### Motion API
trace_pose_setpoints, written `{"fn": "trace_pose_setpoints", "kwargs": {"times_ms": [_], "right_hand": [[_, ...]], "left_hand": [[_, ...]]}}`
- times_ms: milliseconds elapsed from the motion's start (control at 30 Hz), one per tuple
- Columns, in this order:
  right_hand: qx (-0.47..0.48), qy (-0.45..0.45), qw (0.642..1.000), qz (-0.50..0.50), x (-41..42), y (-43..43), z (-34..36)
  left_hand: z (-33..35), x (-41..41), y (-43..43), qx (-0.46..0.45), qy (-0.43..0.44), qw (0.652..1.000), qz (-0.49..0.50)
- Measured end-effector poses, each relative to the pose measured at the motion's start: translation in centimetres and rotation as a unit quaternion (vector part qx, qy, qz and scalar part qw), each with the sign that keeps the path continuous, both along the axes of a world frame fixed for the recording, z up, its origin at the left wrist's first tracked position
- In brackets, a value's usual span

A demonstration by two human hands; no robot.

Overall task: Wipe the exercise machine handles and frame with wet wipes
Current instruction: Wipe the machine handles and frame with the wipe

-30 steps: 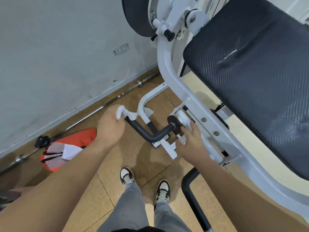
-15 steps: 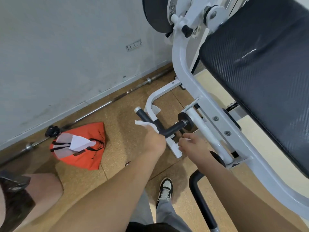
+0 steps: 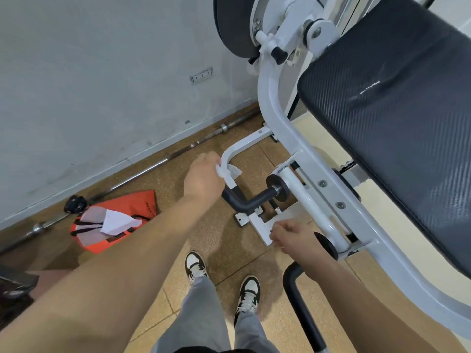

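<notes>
The black bent handle (image 3: 246, 203) sticks out from the white machine frame (image 3: 277, 123), low beside the black pad (image 3: 397, 128). My left hand (image 3: 204, 178) grips the handle's far end through a white wet wipe (image 3: 224, 171), which bunches out between hand and bar. My right hand (image 3: 293, 236) hangs nearer to me, over the white floor bracket (image 3: 257, 224), with its fingers loosely curled. Nothing shows in that hand. The handle's tip is hidden under my left hand.
An orange bag (image 3: 119, 220) with white wipes lies on the floor at left. A barbell (image 3: 153, 164) runs along the wall. A second black handle (image 3: 302, 304) rises near my right forearm. My two shoes (image 3: 196, 267) stand below the handle.
My left hand slid with the wipe from the handle's bend up to its far end, covering the tip. My right hand came off the frame and dropped lower.
</notes>
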State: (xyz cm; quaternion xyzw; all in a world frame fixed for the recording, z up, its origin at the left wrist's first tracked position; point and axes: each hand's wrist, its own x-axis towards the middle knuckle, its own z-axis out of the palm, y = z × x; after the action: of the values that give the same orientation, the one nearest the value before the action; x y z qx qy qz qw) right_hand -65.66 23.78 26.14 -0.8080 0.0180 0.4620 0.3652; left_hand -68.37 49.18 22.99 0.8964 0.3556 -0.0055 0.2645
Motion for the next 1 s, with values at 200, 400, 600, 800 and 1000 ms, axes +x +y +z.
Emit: {"fn": "trace_pose_setpoints", "kwargs": {"times_ms": [200,400,600,800,1000], "right_hand": [[0.001,0.008,1.000,-0.027,-0.8,-1.0,0.2],[0.009,-0.009,0.999,-0.030,-0.6,-2.2,0.3],[0.027,-0.027,0.998,-0.040,-0.6,-1.5,0.2],[0.031,-0.005,0.997,-0.077,-1.7,-0.9,-0.1],[0.030,-0.003,0.993,-0.114,-2.2,-1.6,0.4]], "left_hand": [[-3.9,-1.0,-3.2,0.054,0.087,0.991,-0.088],[-4.1,-3.6,-9.8,-0.042,0.038,0.966,-0.252],[-0.6,-0.3,-1.3,0.037,-0.022,0.995,-0.092],[-3.0,-1.4,-1.9,0.010,0.014,0.999,-0.038],[-3.0,-6.4,-12.5,-0.166,0.032,0.976,-0.135]]}}
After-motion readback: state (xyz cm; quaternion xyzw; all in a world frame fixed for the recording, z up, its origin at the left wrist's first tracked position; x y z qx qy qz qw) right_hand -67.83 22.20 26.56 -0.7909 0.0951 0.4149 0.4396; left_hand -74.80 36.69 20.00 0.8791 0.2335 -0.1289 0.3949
